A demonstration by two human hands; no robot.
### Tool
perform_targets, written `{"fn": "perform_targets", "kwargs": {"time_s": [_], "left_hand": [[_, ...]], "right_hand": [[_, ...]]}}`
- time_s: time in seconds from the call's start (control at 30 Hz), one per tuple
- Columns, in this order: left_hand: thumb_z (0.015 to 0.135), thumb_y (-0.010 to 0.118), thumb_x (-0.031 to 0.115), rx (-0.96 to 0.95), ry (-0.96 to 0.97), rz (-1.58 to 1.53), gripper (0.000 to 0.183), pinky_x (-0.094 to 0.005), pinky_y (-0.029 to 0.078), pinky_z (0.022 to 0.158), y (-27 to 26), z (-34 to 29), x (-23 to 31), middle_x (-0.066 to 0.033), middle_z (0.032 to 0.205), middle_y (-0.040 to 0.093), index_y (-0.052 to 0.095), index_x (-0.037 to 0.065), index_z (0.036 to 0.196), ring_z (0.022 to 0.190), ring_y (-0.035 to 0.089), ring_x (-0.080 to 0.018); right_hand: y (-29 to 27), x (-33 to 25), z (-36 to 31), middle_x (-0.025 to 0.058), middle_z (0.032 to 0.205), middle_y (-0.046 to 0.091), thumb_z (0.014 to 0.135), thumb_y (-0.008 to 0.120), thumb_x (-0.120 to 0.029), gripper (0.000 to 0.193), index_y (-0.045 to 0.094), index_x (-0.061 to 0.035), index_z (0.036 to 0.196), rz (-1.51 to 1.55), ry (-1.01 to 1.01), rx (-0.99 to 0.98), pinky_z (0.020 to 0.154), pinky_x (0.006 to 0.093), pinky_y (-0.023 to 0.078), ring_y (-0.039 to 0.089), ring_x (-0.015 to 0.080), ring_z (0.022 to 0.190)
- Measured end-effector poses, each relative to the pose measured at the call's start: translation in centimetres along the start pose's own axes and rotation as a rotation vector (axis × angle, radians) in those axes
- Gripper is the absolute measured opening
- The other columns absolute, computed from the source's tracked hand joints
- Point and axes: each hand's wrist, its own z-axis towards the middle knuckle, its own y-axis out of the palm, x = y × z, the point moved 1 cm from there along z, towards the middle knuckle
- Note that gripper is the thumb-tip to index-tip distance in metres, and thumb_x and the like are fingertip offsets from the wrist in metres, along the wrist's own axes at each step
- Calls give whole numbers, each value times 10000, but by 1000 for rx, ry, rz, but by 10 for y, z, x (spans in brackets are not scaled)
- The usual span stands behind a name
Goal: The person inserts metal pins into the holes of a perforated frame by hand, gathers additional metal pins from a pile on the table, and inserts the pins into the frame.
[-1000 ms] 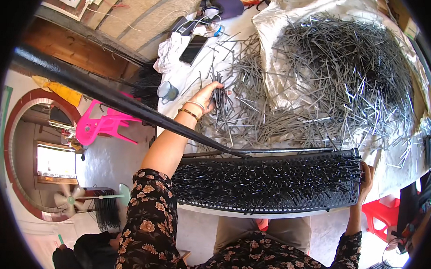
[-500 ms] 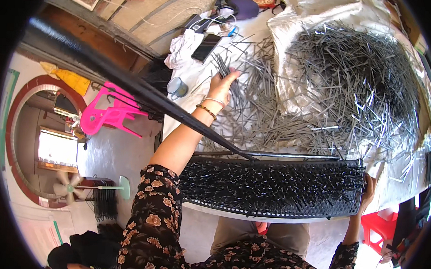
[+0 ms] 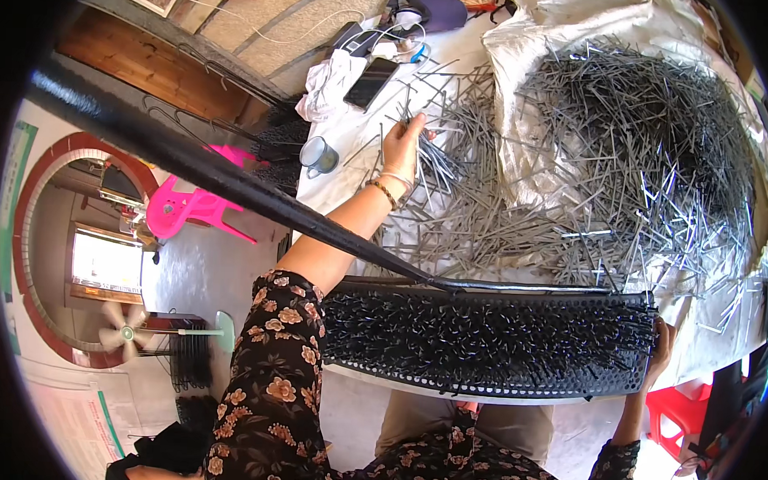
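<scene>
Head view: left hand [image 3: 401,152] is held well apart from right hand [image 3: 663,351], across a white table [image 3: 700,357].
Left hand: placed among loose strips [image 3: 486,218], thumb raised; fingers mostly hidden, so whether a bunch is clamped cannot be told.
Right hand: laid against the right end of the bristle panel [image 3: 482,341]; fingers partly hidden, so firmness of grip cannot be told either.
Bristle panel: laid lengthwise along the near table edge. Could be slid or tipped off if pushed unevenly or if right-hand support is lost.
Black pole [image 3: 234,182]: passed above the left forearm [image 3: 320,261], joined to the view's far side of the panel. Could be bumped if the arm is lifted fast; panel would probably be swung with it.
Loose strips: crossed at all angles. Extras could be dragged along, or some dropped, if a bunch is pulled out crooked.
Strip heap [image 3: 633,122]: piled on a cream sheet [image 3: 526,42]; a slide could be caused if the sheet is tugged.
Bead bracelet [image 3: 383,193]: worn right beside the tangle; strip ends could be snagged.
Clear cup [image 3: 319,156]: set near the left wrist; could be knocked over by a wide sweep.
Phone [image 3: 372,83]: could be scraped by strip ends.
</scene>
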Motion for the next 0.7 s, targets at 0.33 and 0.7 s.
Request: {"fn": "perform_targets", "kwargs": {"time_s": [0.33, 0.7], "left_hand": [[616, 373, 895, -341, -587, -353, 1077, -472, 354, 973, -4, 21, 21, -211, 1068, 561, 467, -44, 1134, 1057, 520, -331], [805, 425, 677, -326, -351, 513, 937, -355, 280, 1039, 84, 6, 11, -248, 1363, 372, 318, -89, 1333, 1272, 357, -313]], "right_hand": [[0, -5, 0, 91, 916, 548, 880, 546, -104, 216, 600, -46, 1081, -54, -20, 2, 654, 290, 433, 535, 196, 768], [0, -6, 0, 92, 913, 531, 762, 537, -3, 323, 566, 5, 1083, -30, 105, -30, 763, 287, 419, 533, 209, 830]]}}
